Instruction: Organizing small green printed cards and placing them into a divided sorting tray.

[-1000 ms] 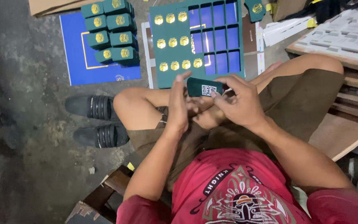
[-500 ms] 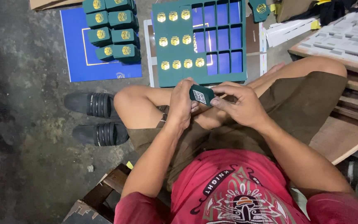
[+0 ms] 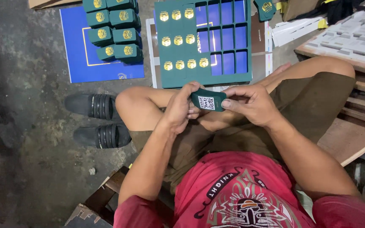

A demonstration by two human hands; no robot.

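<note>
Small green box (image 3: 208, 100) turned label-up, gripped by both hands (image 3: 216, 107); green tray (image 3: 182, 78) just beyond.

The stained concrete floor (image 3: 26, 63) carried everything. A blue board (image 3: 77, 63) lay flat on it, with small green boxes (image 3: 115, 29) stacked on top. Just beside it lay a green compartment tray (image 3: 208, 78), partly filled. A pair of black sandals (image 3: 96, 120) rested nearer the person.
</note>
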